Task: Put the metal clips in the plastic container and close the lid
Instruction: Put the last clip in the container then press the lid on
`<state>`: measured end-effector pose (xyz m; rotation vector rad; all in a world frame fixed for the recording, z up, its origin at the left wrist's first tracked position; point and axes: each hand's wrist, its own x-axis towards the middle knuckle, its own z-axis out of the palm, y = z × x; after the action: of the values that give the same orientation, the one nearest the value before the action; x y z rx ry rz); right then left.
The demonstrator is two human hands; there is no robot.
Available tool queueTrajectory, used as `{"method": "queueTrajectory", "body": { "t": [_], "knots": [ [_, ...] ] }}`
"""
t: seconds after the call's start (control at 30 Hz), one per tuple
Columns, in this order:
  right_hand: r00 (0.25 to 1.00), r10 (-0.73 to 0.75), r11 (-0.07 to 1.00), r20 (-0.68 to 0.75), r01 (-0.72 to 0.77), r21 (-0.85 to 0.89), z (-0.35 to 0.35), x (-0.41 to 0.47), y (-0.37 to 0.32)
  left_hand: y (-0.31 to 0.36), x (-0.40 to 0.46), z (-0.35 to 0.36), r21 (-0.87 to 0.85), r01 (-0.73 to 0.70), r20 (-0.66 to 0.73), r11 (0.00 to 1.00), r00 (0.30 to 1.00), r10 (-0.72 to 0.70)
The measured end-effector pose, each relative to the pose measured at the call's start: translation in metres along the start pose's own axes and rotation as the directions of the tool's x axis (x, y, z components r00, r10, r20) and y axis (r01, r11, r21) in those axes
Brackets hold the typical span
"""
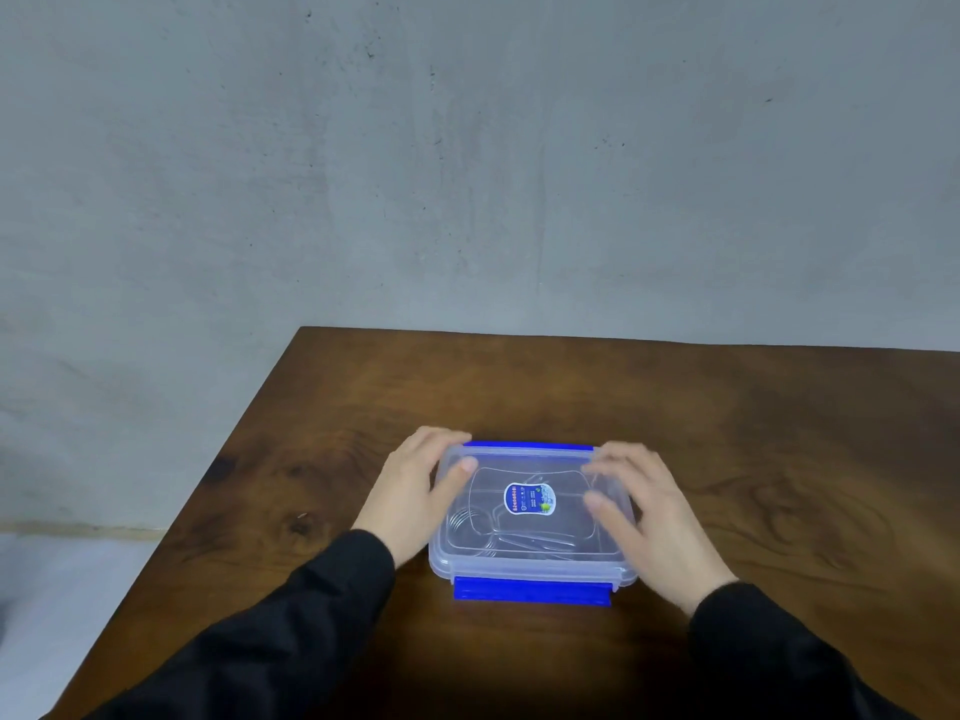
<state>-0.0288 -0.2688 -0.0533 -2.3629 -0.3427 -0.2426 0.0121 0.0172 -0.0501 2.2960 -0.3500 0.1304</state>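
Note:
A clear plastic container stands in the middle of the wooden table, with its clear lid lying on top. The lid carries a blue oval sticker. Blue latch flaps show at the near side and the far side; the near one sticks out flat. Metal clips show faintly through the plastic inside. My left hand rests on the lid's left edge, thumb on top. My right hand lies on the lid's right edge, fingers spread over it.
The brown wooden table has its left edge running diagonally close to my left arm. A grey wall rises behind it. Black sleeves cover both forearms.

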Motion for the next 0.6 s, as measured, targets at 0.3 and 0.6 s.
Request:
{"method": "queueTrajectory", "body": {
  "t": [0.3, 0.6],
  "knots": [
    [0.952, -0.268, 0.872, 0.147, 0.305, -0.383, 0.023, -0.059, 0.033, -0.034, -0.072, 0.024, 0.548, -0.483, 0.256, 0.683, 0.874, 0.412],
    [0.973, -0.215, 0.939, 0.086, 0.23, -0.254, 0.022, -0.06, 0.035, -0.028, -0.073, 0.021, 0.455, -0.412, 0.163, 0.789, 0.91, 0.381]
  ]
}}
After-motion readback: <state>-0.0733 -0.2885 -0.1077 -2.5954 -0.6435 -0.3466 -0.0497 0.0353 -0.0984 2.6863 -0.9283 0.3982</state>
